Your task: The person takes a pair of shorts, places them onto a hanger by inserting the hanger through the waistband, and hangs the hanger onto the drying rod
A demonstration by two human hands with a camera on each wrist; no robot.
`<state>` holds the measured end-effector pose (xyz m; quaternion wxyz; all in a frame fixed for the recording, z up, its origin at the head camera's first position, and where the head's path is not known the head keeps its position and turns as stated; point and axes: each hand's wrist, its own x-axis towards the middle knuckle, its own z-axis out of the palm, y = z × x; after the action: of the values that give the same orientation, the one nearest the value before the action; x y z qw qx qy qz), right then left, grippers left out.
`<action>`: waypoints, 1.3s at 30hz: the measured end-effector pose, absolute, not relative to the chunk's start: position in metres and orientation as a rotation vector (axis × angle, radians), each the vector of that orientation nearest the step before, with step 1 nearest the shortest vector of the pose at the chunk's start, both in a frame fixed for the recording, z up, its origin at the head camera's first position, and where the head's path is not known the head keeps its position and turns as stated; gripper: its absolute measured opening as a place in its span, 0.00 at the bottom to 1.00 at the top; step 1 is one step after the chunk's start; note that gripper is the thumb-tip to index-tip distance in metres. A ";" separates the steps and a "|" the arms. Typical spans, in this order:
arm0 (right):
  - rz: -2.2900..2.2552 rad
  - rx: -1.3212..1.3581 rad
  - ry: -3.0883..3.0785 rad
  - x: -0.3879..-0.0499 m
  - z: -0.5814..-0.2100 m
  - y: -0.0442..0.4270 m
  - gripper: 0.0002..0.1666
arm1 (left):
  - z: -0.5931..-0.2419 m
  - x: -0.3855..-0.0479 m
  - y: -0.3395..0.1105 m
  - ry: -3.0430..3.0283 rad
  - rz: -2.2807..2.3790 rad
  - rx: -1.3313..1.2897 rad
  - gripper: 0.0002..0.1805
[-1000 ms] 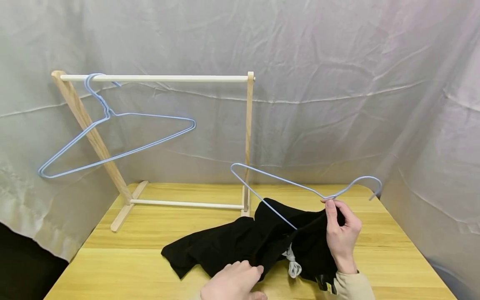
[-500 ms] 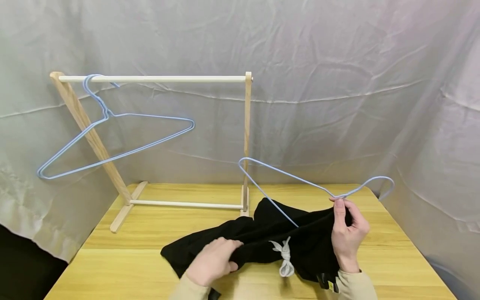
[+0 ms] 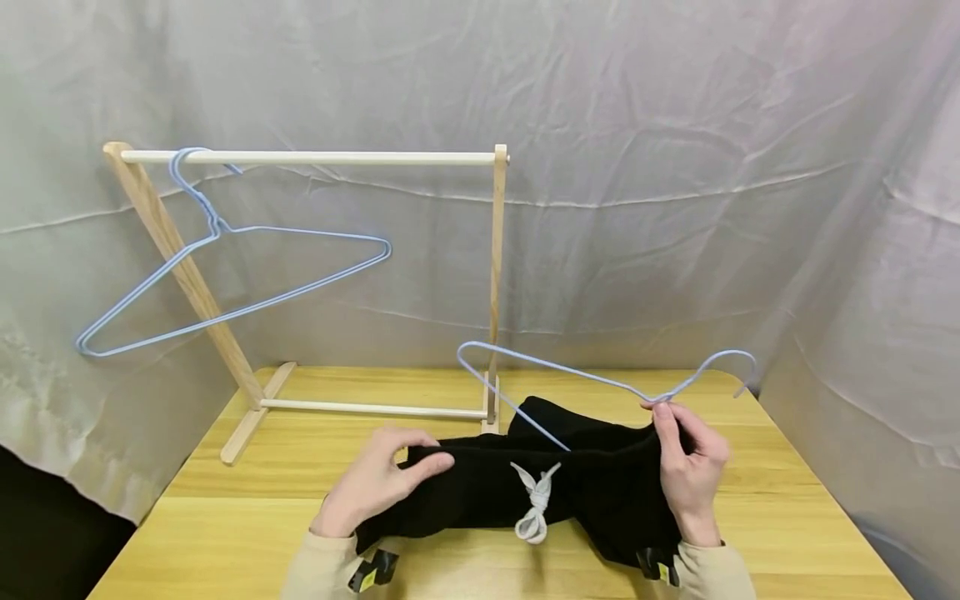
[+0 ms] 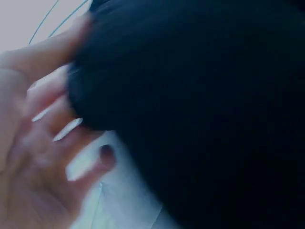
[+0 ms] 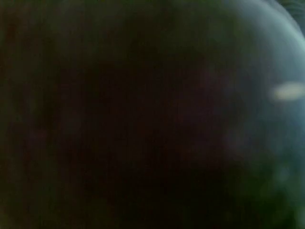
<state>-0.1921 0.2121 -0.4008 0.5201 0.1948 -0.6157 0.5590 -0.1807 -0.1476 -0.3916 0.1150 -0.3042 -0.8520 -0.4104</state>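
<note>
Black drawstring shorts [image 3: 480, 492] are stretched between my two hands above the table, a grey drawstring bow [image 3: 536, 500] at the front of the waistband. My left hand [image 3: 375, 483] pinches the waistband's left end, thumb in front and fingers behind; in the left wrist view, dark cloth [image 4: 190, 105] hides some of its fingers. At the other end, my right hand [image 3: 693, 467] grips the waistband together with a light blue wire hanger [image 3: 555, 364] just under its hook. The hanger's lower part is hidden inside the shorts. The right wrist view is dark and blurred.
A wooden rack [image 3: 495, 275] with a white top rail [image 3: 337, 157] stands at the back left of the table [image 3: 247, 533]. Light blue hangers [image 3: 247, 315] hang near the rail's left end. Grey curtains [image 3: 637, 167] enclose the back and sides.
My left hand moved left and up along the shorts and took the waistband's left end. The waistband front now lies straighter, the bow shifted left. The held hanger dipped slightly.
</note>
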 end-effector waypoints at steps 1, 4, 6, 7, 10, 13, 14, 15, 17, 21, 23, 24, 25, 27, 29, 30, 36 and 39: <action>1.338 0.494 -1.496 -0.192 -0.401 0.212 0.18 | -0.392 -0.182 -0.147 -2.400 -1.251 -0.870 0.02; 1.328 0.566 -1.539 -0.193 -0.403 0.212 0.20 | -0.393 -0.185 -0.144 -2.099 -1.365 -0.846 0.10; 1.321 0.613 -1.554 -0.194 -0.404 0.212 0.19 | -0.393 -0.188 -0.141 -1.904 -1.388 -0.860 0.14; 1.320 0.638 -1.559 -0.194 -0.405 0.212 0.18 | -0.393 -0.189 -0.140 -1.823 -1.388 -0.866 0.15; 1.327 0.721 -1.579 -0.195 -0.405 0.212 0.17 | -0.391 -0.192 -0.136 -1.626 -1.336 -0.872 0.17; 1.362 0.815 -1.598 -0.195 -0.406 0.212 0.17 | -0.388 -0.193 -0.134 -1.495 -1.253 -0.868 0.19; 1.376 0.840 -1.609 -0.195 -0.406 0.212 0.17 | -0.387 -0.193 -0.133 -1.463 -1.229 -0.868 0.20; 1.390 0.865 -1.619 -0.195 -0.406 0.212 0.17 | -0.386 -0.193 -0.133 -1.440 -1.209 -0.865 0.21; 1.417 0.900 -1.637 -0.195 -0.407 0.213 0.17 | -0.383 -0.192 -0.132 -1.411 -1.173 -0.867 0.22; 1.449 0.949 -1.667 -0.194 -0.407 0.214 0.19 | -0.382 -0.191 -0.132 -1.397 -1.141 -0.887 0.22; 1.456 0.971 -1.681 -0.194 -0.408 0.215 0.20 | -0.381 -0.191 -0.132 -1.405 -1.133 -0.898 0.22; 1.457 0.981 -1.690 -0.194 -0.407 0.215 0.20 | -0.382 -0.192 -0.132 -1.411 -1.132 -0.905 0.22; 1.454 0.987 -1.700 -0.194 -0.407 0.215 0.21 | -0.383 -0.192 -0.132 -1.423 -1.132 -0.907 0.21; 1.451 0.999 -1.722 -0.192 -0.406 0.214 0.21 | -0.385 -0.192 -0.134 -1.477 -1.133 -0.896 0.20; 1.446 1.005 -1.759 -0.190 -0.404 0.213 0.20 | -0.387 -0.192 -0.137 -1.561 -1.143 -0.870 0.16; 1.442 1.001 -1.788 -0.189 -0.403 0.212 0.20 | -0.389 -0.192 -0.139 -1.609 -1.150 -0.851 0.14; 1.378 0.963 -2.020 -0.184 -0.401 0.209 0.20 | -0.391 -0.188 -0.142 -1.915 -1.151 -0.762 0.10; 1.332 0.980 -2.096 -0.182 -0.401 0.205 0.20 | -0.392 -0.186 -0.141 -2.024 -1.115 -0.770 0.05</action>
<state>-0.1824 0.2051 -0.4005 0.2338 0.3568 -0.7633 0.4851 -0.1858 -0.1413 -0.3917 0.3456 -0.2967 -0.7798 -0.4295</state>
